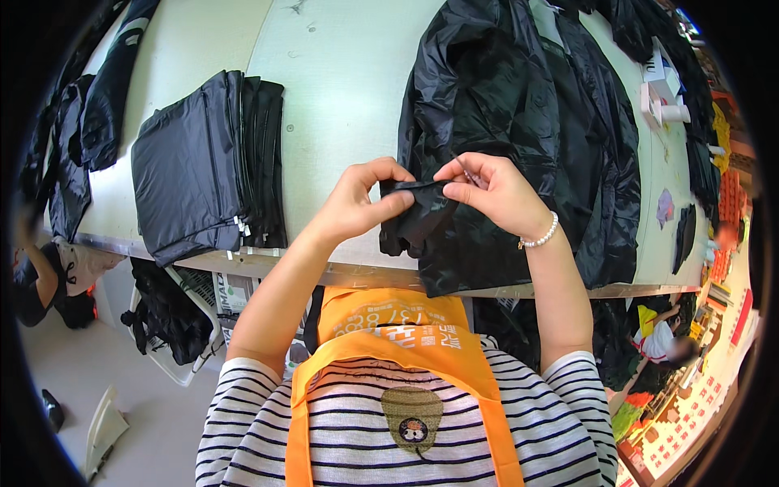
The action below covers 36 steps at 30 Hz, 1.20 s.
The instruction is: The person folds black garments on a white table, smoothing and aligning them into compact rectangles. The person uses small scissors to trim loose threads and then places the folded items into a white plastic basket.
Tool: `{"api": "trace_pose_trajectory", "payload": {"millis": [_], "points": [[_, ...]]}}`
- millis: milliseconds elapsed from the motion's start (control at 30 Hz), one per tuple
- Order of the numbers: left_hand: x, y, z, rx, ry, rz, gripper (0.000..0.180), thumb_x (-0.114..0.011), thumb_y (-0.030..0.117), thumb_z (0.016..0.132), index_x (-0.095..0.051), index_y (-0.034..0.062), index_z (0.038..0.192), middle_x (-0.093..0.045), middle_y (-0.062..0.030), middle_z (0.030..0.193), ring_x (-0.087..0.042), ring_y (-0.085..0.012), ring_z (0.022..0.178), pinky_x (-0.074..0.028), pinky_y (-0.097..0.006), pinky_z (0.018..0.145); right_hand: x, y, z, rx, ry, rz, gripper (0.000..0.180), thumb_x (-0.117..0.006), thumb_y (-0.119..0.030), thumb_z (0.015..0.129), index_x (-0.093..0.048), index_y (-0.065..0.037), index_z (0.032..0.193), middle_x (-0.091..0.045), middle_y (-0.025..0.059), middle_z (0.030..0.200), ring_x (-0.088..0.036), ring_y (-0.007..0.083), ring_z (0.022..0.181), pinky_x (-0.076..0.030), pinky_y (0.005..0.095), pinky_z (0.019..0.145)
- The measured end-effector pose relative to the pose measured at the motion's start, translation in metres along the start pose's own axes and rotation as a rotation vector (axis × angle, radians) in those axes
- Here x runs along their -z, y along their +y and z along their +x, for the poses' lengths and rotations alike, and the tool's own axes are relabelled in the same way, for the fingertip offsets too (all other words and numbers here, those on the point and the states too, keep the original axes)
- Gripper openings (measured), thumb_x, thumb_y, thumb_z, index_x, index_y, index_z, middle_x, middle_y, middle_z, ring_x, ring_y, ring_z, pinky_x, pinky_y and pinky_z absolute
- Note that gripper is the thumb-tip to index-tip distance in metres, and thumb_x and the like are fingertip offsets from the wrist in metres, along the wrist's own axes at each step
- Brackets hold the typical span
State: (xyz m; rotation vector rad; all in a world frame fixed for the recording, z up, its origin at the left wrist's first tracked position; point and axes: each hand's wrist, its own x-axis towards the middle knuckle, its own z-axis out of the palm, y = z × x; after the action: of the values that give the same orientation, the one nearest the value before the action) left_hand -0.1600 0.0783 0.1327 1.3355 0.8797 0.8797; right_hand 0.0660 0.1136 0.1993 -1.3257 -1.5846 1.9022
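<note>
A black jacket [495, 105] of thin shiny cloth lies spread on the table in front of me. My left hand [369, 195] is closed, pinching a folded edge of its dark cloth [426, 213] between thumb and fingers. Just to the right, my right hand [491, 191] is closed at the same edge, thumb and forefinger at the cloth. A slim dark tool [464, 168], which looks like thread snips, shows between its fingers; the palm hides most of it. Both hands are raised slightly over the jacket's near left part.
A stack of folded black garments [191, 162] lies to the left on the pale table [341, 89]. More dark clothes [114, 89] are at the far left. A white box [661, 77] stands at the right. Below the table edge is a white basket [182, 369] holding black cloth.
</note>
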Motion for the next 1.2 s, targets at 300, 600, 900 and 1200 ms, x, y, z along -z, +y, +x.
{"api": "trace_pose_trajectory", "payload": {"millis": [300, 600, 900, 1200], "points": [[-0.011, 0.021, 0.000, 0.054, -0.105, 0.049, 0.020, -0.069, 0.004, 0.073, -0.063, -0.0011, 0.091, -0.060, -0.0037, 0.091, -0.054, -0.0113, 0.088, -0.043, -0.027, 0.079, -0.004, 0.003, -0.003, -0.035, -0.043, 0.124, 0.008, -0.065, -0.004, 0.085, -0.063, 0.001, 0.091, -0.058, -0.0023, 0.081, -0.048, 0.0031, 0.070, -0.042, 0.0194, 0.065], [-0.013, 0.023, -0.010, 0.302, 0.076, -0.382, 0.023, -0.057, 0.016, 0.091, -0.067, -0.0037, 0.083, -0.061, 0.0030, 0.079, -0.054, -0.0054, 0.078, -0.041, -0.021, 0.076, -0.021, -0.009, -0.017, 0.320, 0.263, -0.259, 0.010, -0.068, 0.000, 0.081, -0.066, 0.001, 0.091, -0.058, -0.0002, 0.085, -0.046, 0.0031, 0.064, -0.039, 0.0184, 0.059], [-0.016, 0.026, -0.011, 0.284, 0.053, -0.234, 0.023, -0.056, 0.013, 0.090, -0.068, -0.0062, 0.092, -0.065, -0.0007, 0.084, -0.056, -0.0064, 0.079, -0.045, -0.022, 0.074, -0.025, -0.002, -0.006, 0.339, 0.265, -0.260, 0.010, -0.065, -0.003, 0.084, -0.059, 0.004, 0.088, -0.061, 0.0073, 0.074, -0.056, 0.0099, 0.064, -0.045, 0.0233, 0.058], [-0.012, 0.025, -0.017, 0.336, 0.124, -0.272, 0.021, -0.058, 0.014, 0.089, -0.068, -0.0052, 0.088, -0.064, -0.0003, 0.078, -0.056, -0.0056, 0.072, -0.045, -0.022, 0.066, -0.024, -0.003, -0.002, 0.263, 0.099, -0.163, 0.011, -0.066, -0.006, 0.086, -0.059, 0.002, 0.086, -0.060, 0.0011, 0.073, -0.053, 0.0060, 0.066, -0.044, 0.0210, 0.061]]}}
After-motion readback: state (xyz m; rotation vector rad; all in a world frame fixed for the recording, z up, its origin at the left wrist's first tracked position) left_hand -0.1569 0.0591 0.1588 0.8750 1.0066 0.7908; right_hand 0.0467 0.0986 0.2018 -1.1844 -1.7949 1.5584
